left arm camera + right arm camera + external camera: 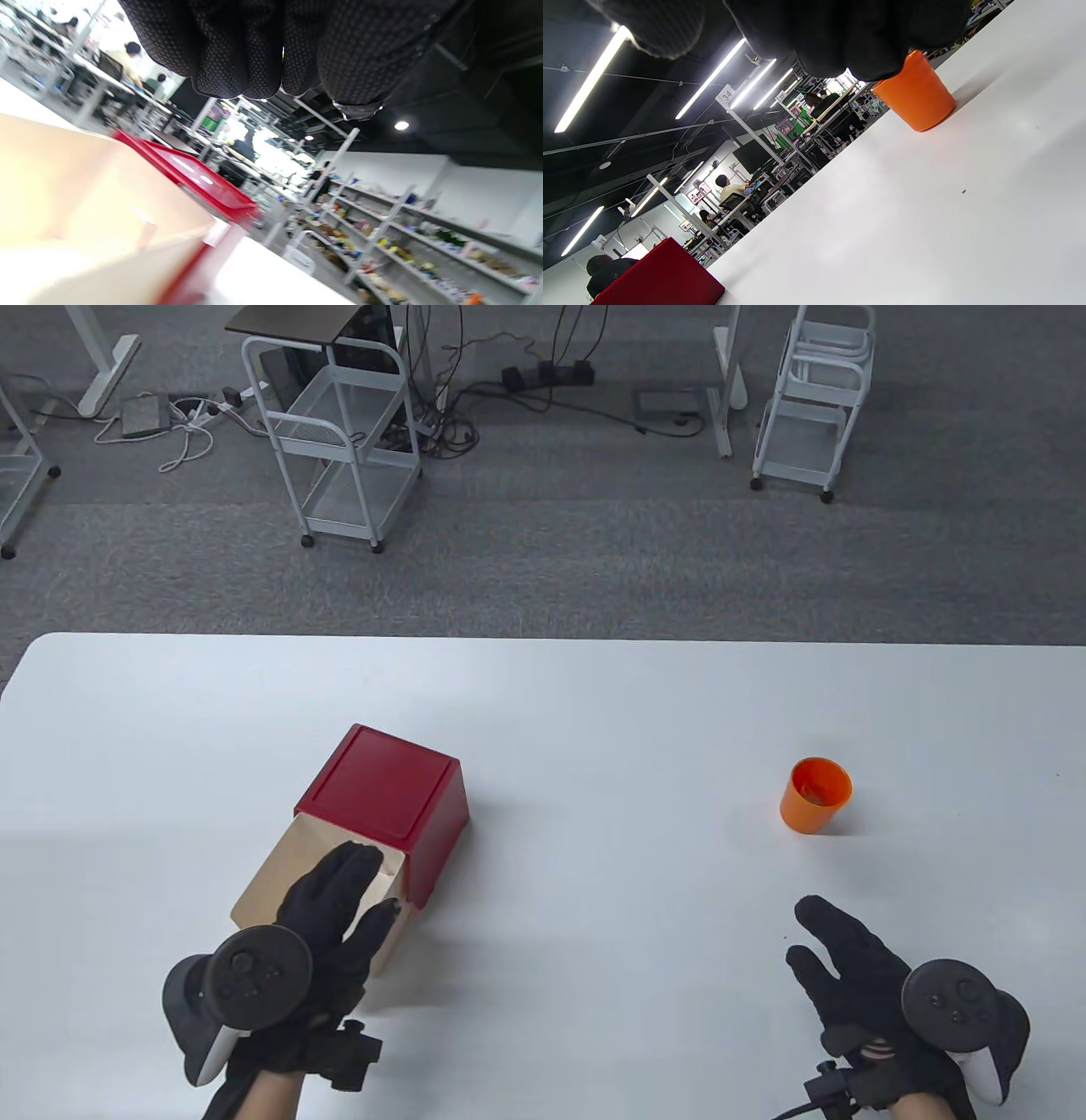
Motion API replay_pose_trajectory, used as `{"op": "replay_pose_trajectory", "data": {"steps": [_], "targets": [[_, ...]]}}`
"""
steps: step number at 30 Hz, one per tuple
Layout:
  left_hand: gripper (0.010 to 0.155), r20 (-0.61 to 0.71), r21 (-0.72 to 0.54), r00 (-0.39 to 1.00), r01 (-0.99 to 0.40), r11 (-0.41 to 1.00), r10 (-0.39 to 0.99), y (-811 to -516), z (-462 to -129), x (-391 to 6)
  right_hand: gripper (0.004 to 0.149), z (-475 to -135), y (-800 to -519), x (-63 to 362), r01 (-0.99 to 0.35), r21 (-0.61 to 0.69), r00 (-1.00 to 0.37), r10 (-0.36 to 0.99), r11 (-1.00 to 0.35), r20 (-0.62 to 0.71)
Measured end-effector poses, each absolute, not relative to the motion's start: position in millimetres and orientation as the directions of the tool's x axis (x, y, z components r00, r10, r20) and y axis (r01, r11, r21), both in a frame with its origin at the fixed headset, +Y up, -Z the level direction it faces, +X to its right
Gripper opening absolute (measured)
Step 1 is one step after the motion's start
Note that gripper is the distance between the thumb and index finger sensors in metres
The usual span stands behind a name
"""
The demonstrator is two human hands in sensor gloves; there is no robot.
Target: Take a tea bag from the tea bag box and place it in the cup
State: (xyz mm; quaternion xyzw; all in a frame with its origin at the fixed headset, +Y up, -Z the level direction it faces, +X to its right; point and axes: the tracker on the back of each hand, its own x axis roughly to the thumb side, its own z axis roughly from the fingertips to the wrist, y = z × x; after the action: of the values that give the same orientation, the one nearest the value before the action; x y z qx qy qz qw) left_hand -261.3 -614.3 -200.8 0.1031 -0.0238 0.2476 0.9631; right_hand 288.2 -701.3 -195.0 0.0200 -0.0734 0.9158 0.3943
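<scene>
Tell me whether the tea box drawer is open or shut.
Open: the tan drawer sticks out of the red box toward the person, with the left hand over it.

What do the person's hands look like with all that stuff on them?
Both the left hand and the right hand wear black dotted-fabric gloves. Each has a round dark tracker with buttons and a white handle strapped on its back. A thin black cable trails from the right wrist.

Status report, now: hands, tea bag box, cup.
Left hand flat over pulled-out tan drawer of red tea bag box; tea bag not visible. Right hand open, empty. Orange cup upright, path unobstructed.
</scene>
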Motion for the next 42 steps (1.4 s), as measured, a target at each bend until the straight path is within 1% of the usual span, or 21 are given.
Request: {"op": "replay_pose_trajectory", "data": {"steps": [4, 6, 9, 10, 12, 21, 26, 29, 36, 42], "targets": [[0.057, 0.011, 0.169, 0.938, -0.343, 0.924, 0.346, -620, -199, -285, 0.062, -195, -701, 288, -0.724, -0.117, -0.69, 0.718, -0.68, 0.097], [0.057, -0.011, 0.135, 0.967, -0.249, 0.959, 0.253, -625, -198, -292, 0.062, -195, -701, 288, -0.723, -0.117, -0.69, 0.717, -0.68, 0.096], [0.057, -0.035, 0.09, 0.996, -0.074, 0.993, 0.077, -638, -198, -296, 0.062, -195, -701, 288, -0.722, -0.119, -0.692, 0.716, -0.682, 0.096], [0.057, -0.034, 0.07, 0.999, -0.013, 0.997, 0.016, -644, -198, -296, 0.062, -195, -702, 288, -0.722, -0.118, -0.691, 0.716, -0.682, 0.094], [0.057, -0.028, 0.037, 0.998, 0.056, 0.998, -0.055, -654, -199, -295, 0.062, -195, -702, 288, -0.723, -0.117, -0.691, 0.717, -0.681, 0.092], [0.058, 0.039, -0.129, 0.96, 0.28, 0.951, -0.278, -704, -210, -278, 0.062, -195, -702, 288, -0.723, -0.117, -0.69, 0.718, -0.681, 0.088], [0.059, 0.091, -0.181, 0.927, 0.376, 0.909, -0.365, -726, -215, -271, 0.062, -195, -702, 288, -0.719, -0.114, -0.695, 0.714, -0.686, 0.084], [0.057, 0.109, -0.183, 0.912, 0.408, 0.894, -0.394, -733, -219, -267, 0.062, -196, -702, 288, -0.719, -0.111, -0.695, 0.714, -0.686, 0.081], [0.054, 0.148, -0.178, 0.889, 0.455, 0.873, -0.434, -743, -225, -259, 0.062, -196, -702, 287, -0.715, -0.11, -0.699, 0.711, -0.691, 0.079], [0.053, 0.174, -0.139, 0.867, 0.491, 0.86, -0.467, -747, -223, -258, 0.062, -197, -702, 287, -0.712, -0.108, -0.702, 0.708, -0.693, 0.08]]}}
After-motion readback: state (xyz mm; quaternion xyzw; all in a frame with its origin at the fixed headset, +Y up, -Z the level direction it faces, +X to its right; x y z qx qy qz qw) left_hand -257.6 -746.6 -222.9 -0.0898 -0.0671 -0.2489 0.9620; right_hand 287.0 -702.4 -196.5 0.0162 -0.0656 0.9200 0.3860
